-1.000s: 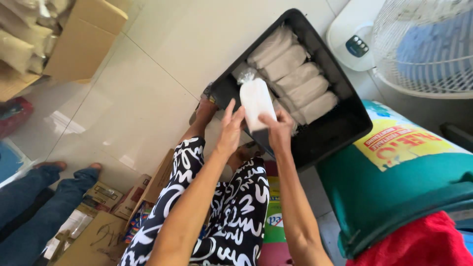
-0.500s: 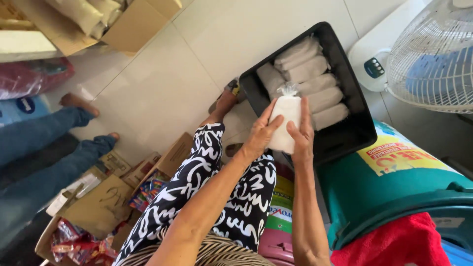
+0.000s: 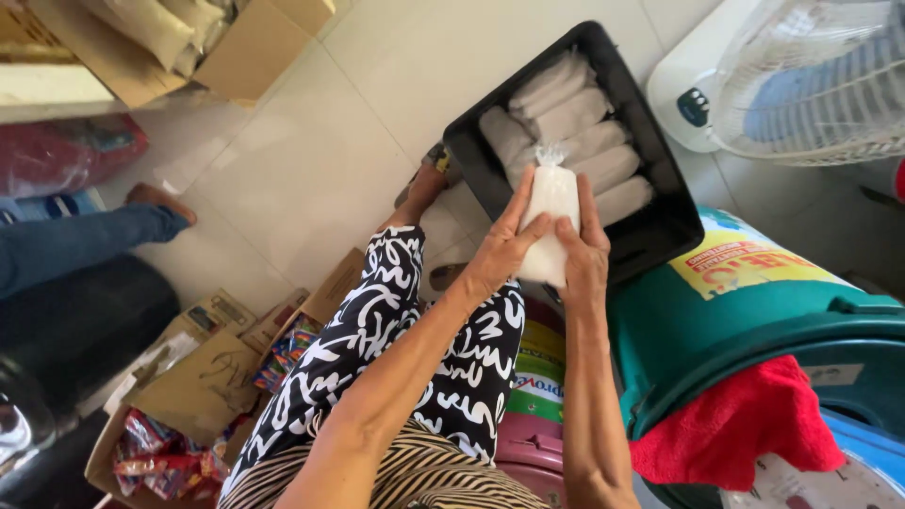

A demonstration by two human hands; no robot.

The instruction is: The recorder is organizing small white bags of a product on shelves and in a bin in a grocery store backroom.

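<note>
- Since the frame half a second ago, the white filled plastic bag (image 3: 549,224) has been lifted a little and stood more upright, and the view has tipped so that more of the cardboard boxes on the left shows.
- The bag sits between both hands, above the near edge of the black tray (image 3: 660,240), knotted top pointing up and away.
- The left hand (image 3: 504,247) is wrapped around the bag's left side, fingers spread up its face; the right hand (image 3: 584,256) clasps the right side and bottom. Both are closed on the bag.
- To handle it well, I judge that support should stay under the soft bottom, with an even squeeze, so the thin film does not burst or slip; it should go in flat, parallel with the others.
- In the tray lie several like bags (image 3: 575,132) in rows, close-packed; free space shows only at the near end, so that is the likely gap.
- Around: a teal drum (image 3: 754,330) with a red cloth (image 3: 745,424) just right of the tray, a white fan (image 3: 801,75) beyond it, and the patterned trouser leg (image 3: 396,349) under the arms.
- The tray's raised rim and the drum's edge crowd the right hand.
- Another person's leg in jeans (image 3: 85,240) lies well apart on the left, beside open cardboard boxes (image 3: 189,396) of packets.
</note>
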